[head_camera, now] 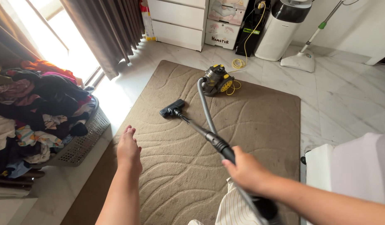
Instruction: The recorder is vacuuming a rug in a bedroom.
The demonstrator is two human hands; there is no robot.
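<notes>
On the rug: I am looking down at a beige wave-patterned rug [242, 121] lying on a pale marble floor [346, 100].
Risk, hose: the grey hose [204, 102] is looping across the wand [196, 125] toward the yellow-and-grey canister vacuum [217, 80]; I judge a hard pull could be dragging or tipping the canister.
Risk, cord: the yellow cord [239, 62] is lying slack at the far edge of the rug, where the floor head [171, 109] could be snagging it.
Risk, left: an overfilled laundry basket [82, 143] is sitting just left of the rug, near my free hand, and a wide sweep could be knocking it.
Right hand [246, 171]: fingers are wrapping closed around the black grip of the wand, near and right of centre.
Left hand [128, 148]: it is hovering over the rug's left part, fingers loosely extended and close together, holding nothing, touching nothing that I can see.
Far side: white drawers [180, 18], a white air purifier [282, 27] and a steam mop [303, 56] are standing along the wall.
</notes>
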